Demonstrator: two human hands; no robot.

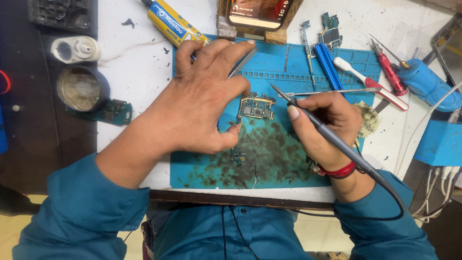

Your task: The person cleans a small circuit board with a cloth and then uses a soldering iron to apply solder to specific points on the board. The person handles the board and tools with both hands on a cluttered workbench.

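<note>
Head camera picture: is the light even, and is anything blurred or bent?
Head view: soft, even light, faint shadows under the left hand; circuit board and soldering iron in the right hand look sharp; mild glare on the phone screen; the wide lens curves the edges, stretching the blue sleeves.

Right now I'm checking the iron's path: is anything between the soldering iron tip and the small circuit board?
Nothing visible. The soldering iron in the right hand has its tip just off the circuit board, with only bare blue mat between. The left hand and its tweezers sit on the board's far side.
</note>
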